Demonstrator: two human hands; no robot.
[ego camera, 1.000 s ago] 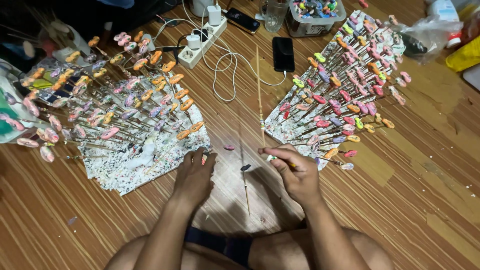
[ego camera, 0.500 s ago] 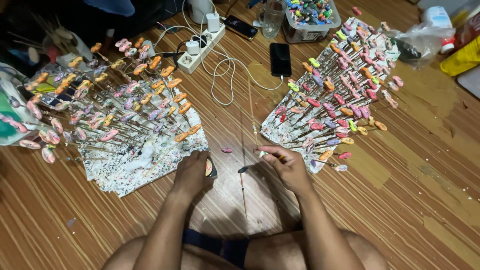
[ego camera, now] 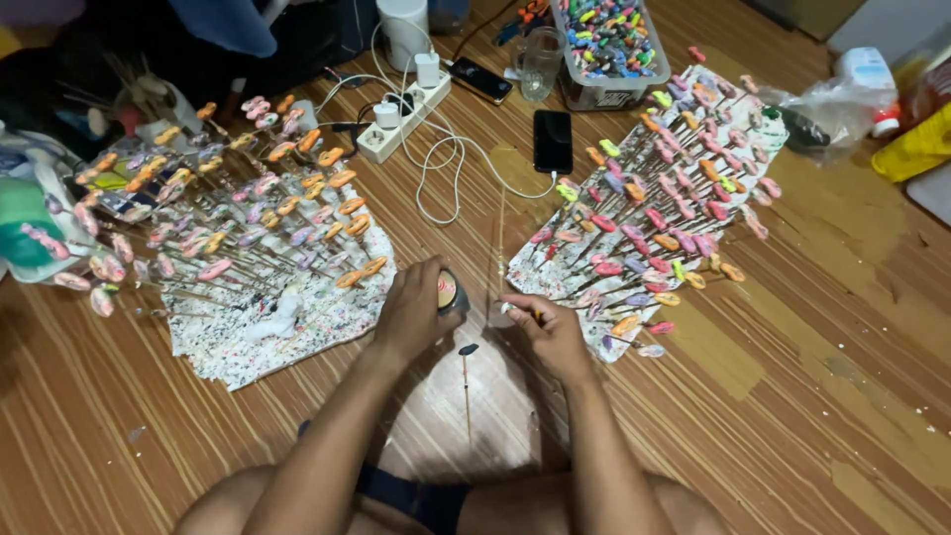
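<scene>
The left hand (ego camera: 414, 312) sits just left of centre frame, curled over a small round jar (ego camera: 452, 292) with an orange-and-dark top, gripping it against the wooden floor (ego camera: 822, 396); the right hand (ego camera: 550, 332) lies just right of centre, fingers pinched shut on a thin stick (ego camera: 501, 248) that runs up the frame from its fingertips; another thin stick with a dark tip (ego camera: 467, 372) lies on the floor between the two forearms, touched by neither hand.

To the left of the left hand a speckled foam slab (ego camera: 267, 332) holds rows of sticks topped with orange and pink painted pieces (ego camera: 297, 208); to the right of the right hand a second slab (ego camera: 555, 263) slants toward the upper right, crowded with pink, orange, yellow and green pieces (ego camera: 674, 198) on sticks; its near corner is just beside the right fingertips.

Along the top of the frame: a white power strip (ego camera: 401, 124) with plugs and looping white cable, a dark phone (ego camera: 553, 141) lying flat, a glass cup (ego camera: 540, 61), a clear tub of coloured bits (ego camera: 604, 40); at the upper right a plastic bag (ego camera: 832, 104) and a yellow object (ego camera: 916, 149).
</scene>
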